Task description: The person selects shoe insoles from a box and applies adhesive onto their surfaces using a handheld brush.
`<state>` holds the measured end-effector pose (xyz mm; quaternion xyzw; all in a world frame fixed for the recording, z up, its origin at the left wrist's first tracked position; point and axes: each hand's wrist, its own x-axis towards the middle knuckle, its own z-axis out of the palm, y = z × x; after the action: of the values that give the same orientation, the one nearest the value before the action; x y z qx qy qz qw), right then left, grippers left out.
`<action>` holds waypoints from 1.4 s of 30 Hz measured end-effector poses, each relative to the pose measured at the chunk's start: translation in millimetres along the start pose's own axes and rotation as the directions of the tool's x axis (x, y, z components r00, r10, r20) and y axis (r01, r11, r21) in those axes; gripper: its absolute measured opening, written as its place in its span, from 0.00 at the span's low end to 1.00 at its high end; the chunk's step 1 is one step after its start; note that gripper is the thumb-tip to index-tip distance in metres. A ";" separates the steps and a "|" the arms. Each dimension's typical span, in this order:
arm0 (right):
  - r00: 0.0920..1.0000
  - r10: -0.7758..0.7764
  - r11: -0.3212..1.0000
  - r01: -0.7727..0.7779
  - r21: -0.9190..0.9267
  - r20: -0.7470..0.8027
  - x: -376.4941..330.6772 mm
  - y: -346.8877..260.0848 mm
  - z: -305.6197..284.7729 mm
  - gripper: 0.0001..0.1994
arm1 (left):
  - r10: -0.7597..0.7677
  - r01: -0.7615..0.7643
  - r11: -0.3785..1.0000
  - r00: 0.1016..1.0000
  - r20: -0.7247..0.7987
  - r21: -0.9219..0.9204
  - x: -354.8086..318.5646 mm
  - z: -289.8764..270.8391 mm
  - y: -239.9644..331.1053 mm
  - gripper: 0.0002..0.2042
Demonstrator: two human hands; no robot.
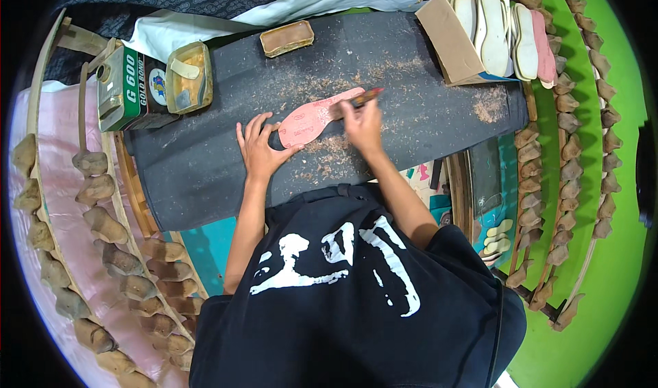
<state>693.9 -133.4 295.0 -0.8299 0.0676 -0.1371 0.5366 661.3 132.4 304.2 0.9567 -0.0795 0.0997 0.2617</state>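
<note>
A pink shoe insole (312, 117) lies flat on a dark grey work mat (205, 176). My left hand (258, 147) presses on the insole's near end with fingers spread. My right hand (362, 124) grips a thin tool with a reddish handle (364, 97), its tip at the insole's far edge. Fine shavings lie scattered around the insole.
A green glue can (127, 86) and an open tin of yellow glue (188, 78) stand at the left. A small tan block (286, 38) rests at the mat's back. A cardboard box of pale soles (490, 32) sits at the right. Rows of brown shoe lasts (103, 223) flank both sides.
</note>
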 end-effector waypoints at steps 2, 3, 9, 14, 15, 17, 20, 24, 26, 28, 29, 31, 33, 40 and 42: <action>0.996 0.008 0.998 -0.013 -0.067 -0.085 21.3 -17.2 -31.8 0.15 | -0.009 0.009 1.000 1.000 -0.004 0.001 -2.8 -0.1 -1.6 0.35; 0.989 -0.064 0.985 0.040 -0.170 -0.133 31.5 -11.6 -45.4 0.15 | -0.005 0.005 1.000 1.000 -0.006 0.000 -2.0 -1.5 0.1 0.35; 0.984 -0.068 0.992 0.049 -0.117 -0.164 52.0 -24.1 -49.7 0.14 | -0.011 0.011 1.000 1.000 -0.002 0.004 -0.3 -1.6 1.3 0.35; 0.990 -0.112 0.993 0.108 0.049 0.080 19.2 -26.5 14.4 0.16 | -0.020 0.020 1.000 1.000 0.000 -0.005 -1.8 -2.3 2.9 0.35; 0.980 -0.194 0.977 0.196 -0.087 0.033 22.6 -11.8 17.1 0.16 | -0.009 0.009 1.000 1.000 -0.007 -0.012 -0.4 -2.6 3.2 0.35; 0.999 0.044 0.998 -0.045 0.041 0.023 28.8 -11.4 6.4 0.18 | -0.015 0.015 1.000 1.000 -0.019 -0.015 0.6 -1.9 1.7 0.35; 0.991 -0.112 0.982 0.100 -0.161 -0.072 60.0 -15.2 -29.5 0.18 | -0.025 0.024 1.000 1.000 -0.016 -0.017 -0.2 -3.1 2.4 0.35; 0.985 -0.131 0.933 0.086 -0.350 -0.107 77.6 -21.3 -39.6 0.17 | -0.016 0.016 1.000 1.000 -0.021 -0.025 0.8 -3.9 1.6 0.34; 0.946 -0.322 0.871 0.291 -0.395 -0.013 62.4 -32.3 -19.6 0.11 | -0.015 0.015 1.000 1.000 -0.011 -0.018 2.5 -4.2 2.2 0.34; 0.862 -0.461 0.788 0.507 -0.348 0.213 37.1 -49.3 4.8 0.08 | -0.014 0.014 1.000 1.000 -0.021 -0.021 -0.3 -2.8 -0.6 0.34; 0.850 -0.454 0.778 0.525 -0.344 0.268 21.6 -51.1 21.4 0.11 | 0.001 -0.001 1.000 1.000 -0.020 -0.031 2.1 -1.0 -0.7 0.33; 0.774 -0.438 0.798 0.568 -0.199 0.457 -7.7 -76.7 44.0 0.14 | -0.011 0.011 1.000 1.000 -0.021 -0.022 -3.6 2.2 -6.1 0.32; 0.714 -0.534 0.762 0.639 -0.107 0.453 -16.4 -85.9 58.3 0.10 | -0.006 0.006 1.000 1.000 -0.020 -0.016 -3.9 5.1 -7.0 0.31; 0.931 -0.320 0.911 0.353 -0.212 0.174 36.7 -68.4 32.9 0.10 | -0.023 0.020 0.998 0.999 -0.045 -0.063 -2.7 -3.7 -0.9 0.33; 0.907 -0.338 0.870 0.402 -0.285 0.250 43.6 -68.1 27.6 0.10 | -0.017 0.013 0.997 0.999 -0.048 -0.080 0.1 -2.3 -1.3 0.32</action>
<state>741.3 -92.4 353.0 -0.9146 -0.1234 -0.1435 0.3574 661.3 134.7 305.5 0.9434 -0.0699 0.1177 0.3021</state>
